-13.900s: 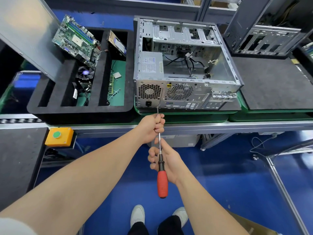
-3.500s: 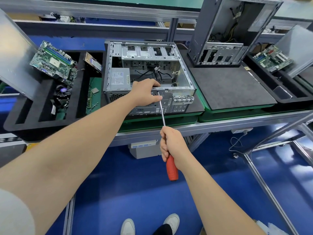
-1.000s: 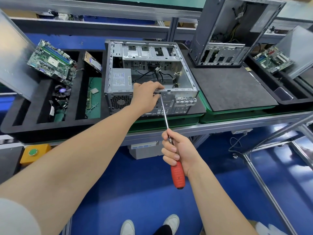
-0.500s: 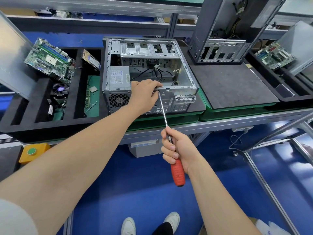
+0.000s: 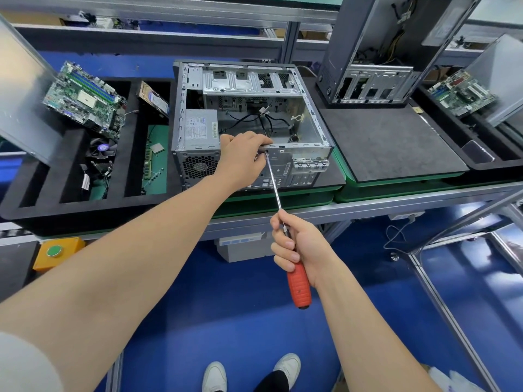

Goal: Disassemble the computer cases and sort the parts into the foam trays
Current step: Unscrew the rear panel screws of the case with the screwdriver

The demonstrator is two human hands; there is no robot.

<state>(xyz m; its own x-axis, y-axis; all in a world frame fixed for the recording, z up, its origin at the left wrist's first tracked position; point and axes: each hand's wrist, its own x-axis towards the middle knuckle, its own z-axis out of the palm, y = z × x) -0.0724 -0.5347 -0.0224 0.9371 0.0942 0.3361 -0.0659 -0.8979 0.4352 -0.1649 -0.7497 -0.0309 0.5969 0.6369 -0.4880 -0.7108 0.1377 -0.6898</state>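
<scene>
The computer case lies on its side with the open face up. It sits on a dark mat close to the front edge of the counter. Its rear panel faces the person and its long axis runs away from them. The power supply sits in the case's near left corner, and loose black cables lie on the case floor beside it. The left hand reaches over the rear panel, its fingers curled over the top rear rail of the case and the thumb tucked beneath. The right hand is wrapped around the screwdriver where the shaft meets the red handle. This hand is out past the counter's edge, above the blue floor. The screwdriver's long axis slants from the handle, low and near the person, up and slightly left. Its tip is against the rear panel just under the rail, touching or nearly touching the left thumb. Just left of the case is the foam tray, whose slots run away from the person. A circuit board leans tilted at its far end and a cooling fan sits in a middle slot. A metal panel stands at the tray's left side. Right of the case is a flat dark pad, with a second case standing upright at its far edge. Another foam tray lies beyond the pad on the right.
</scene>
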